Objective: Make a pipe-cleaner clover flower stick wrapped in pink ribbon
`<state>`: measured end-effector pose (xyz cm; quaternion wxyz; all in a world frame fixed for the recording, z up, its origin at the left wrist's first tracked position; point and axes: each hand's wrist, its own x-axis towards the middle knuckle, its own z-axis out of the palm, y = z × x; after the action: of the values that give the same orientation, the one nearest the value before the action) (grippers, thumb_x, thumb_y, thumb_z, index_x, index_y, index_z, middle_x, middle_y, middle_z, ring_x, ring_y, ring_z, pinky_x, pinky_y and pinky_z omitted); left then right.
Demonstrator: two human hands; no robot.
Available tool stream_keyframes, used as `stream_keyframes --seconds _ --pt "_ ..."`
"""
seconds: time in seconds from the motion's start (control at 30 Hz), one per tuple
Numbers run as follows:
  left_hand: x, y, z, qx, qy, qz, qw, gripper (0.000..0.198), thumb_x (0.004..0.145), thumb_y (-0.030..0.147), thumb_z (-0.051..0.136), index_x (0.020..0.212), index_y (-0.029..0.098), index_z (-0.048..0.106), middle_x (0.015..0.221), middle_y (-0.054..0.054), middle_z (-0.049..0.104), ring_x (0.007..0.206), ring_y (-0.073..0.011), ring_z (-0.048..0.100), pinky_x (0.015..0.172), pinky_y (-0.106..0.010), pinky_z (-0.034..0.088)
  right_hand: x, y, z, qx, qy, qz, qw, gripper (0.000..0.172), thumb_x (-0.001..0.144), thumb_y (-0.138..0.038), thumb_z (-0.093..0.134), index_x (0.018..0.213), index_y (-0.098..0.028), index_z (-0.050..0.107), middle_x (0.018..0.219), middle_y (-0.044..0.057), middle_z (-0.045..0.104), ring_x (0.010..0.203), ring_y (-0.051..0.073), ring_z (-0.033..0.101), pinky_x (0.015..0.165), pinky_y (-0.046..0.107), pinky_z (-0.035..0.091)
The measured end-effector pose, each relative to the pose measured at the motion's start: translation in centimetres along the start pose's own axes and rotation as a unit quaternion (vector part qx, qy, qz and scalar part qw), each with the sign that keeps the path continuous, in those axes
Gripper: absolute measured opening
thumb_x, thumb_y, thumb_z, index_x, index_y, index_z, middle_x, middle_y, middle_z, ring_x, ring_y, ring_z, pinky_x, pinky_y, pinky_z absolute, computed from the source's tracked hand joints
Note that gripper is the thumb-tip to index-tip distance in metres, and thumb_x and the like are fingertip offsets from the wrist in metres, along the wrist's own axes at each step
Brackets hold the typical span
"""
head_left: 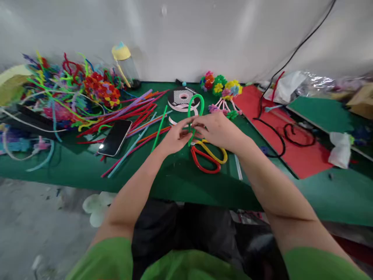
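A green pipe cleaner, bent into a tall loop, is held between my two hands above the table. My left hand pinches its lower end on the left. My right hand closes on it from the right, its fingertips meeting those of the left. Just below my hands lie scissors with one red and one yellow handle; their blades are hidden. Behind the loop sits a ribbon spool with white ribbon coming off it. Another green pipe cleaner, straight, lies left of my left hand.
Loose red, purple and blue pipe cleaners and a phone lie to the left. A bottle stands against the wall. Pipe-cleaner flowers sit at the back. On the right are a red sheet and a black cord.
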<state>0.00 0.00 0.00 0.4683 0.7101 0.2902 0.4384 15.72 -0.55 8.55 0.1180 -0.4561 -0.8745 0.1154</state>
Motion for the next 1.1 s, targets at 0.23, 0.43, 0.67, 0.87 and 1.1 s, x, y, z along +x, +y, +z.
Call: stream_keyframes --seconds 0.23,0.43,0.67,0.87,1.1 --pt "0.2 0.9 0.4 -0.017 0.002 -0.028 0.999 0.046 0.08 0.013 0.053 0.125 0.015 0.043 0.124 -0.014 0.051 0.085 -0.0153 0.065 0.073 -0.025 0.056 -0.2 0.5 0.2 0.018 0.014 -0.015 1.0 0.023 0.08 -0.012 0.041 0.086 -0.014 0.063 0.074 0.007 0.065 0.062 0.015 0.053 0.058 0.027 0.035" --pt "0.0 2.1 0.5 -0.082 -0.034 -0.065 0.994 0.048 0.082 0.015 0.05 0.129 0.018 0.037 0.136 -0.014 0.039 0.091 -0.0192 0.066 0.076 -0.027 0.056 -0.4 1.3 -0.2 0.122 0.152 0.024 0.981 0.027 0.081 -0.02 0.05 0.108 -0.021 0.052 0.072 0.004 0.064 0.067 0.018 0.058 0.065 0.032 0.041" --pt "-0.2 2.5 0.2 -0.11 -0.074 -0.067 0.989 0.042 0.082 0.017 0.052 0.124 0.019 0.044 0.137 -0.013 0.038 0.092 -0.0189 0.066 0.077 -0.024 0.056 0.6 3.7 -0.7 0.389 0.236 0.108 0.884 0.02 0.078 -0.03 0.06 0.096 -0.025 0.055 0.07 -0.001 0.065 0.071 0.014 0.062 0.067 0.03 0.048" --pt "-0.2 2.5 0.2 -0.154 -0.107 -0.078 0.979 0.044 0.08 0.021 0.056 0.123 0.021 0.044 0.139 -0.012 0.037 0.092 -0.0185 0.066 0.077 -0.024 0.056 0.6 3.9 -1.0 0.57 0.116 0.153 0.799 0.017 0.075 -0.03 0.063 0.064 -0.018 0.059 0.07 0.001 0.065 0.067 0.012 0.061 0.058 0.025 0.047" --pt "-0.4 2.3 0.3 -0.163 -0.123 -0.095 0.974 0.046 0.08 0.023 0.058 0.123 0.021 0.045 0.129 -0.012 0.048 0.089 -0.0189 0.067 0.074 -0.023 0.056 0.8 3.2 -0.9 0.67 0.079 0.177 0.717 0.014 0.076 -0.027 0.058 0.065 -0.018 0.059 0.069 0.001 0.062 0.077 0.015 0.062 0.066 0.028 0.05"
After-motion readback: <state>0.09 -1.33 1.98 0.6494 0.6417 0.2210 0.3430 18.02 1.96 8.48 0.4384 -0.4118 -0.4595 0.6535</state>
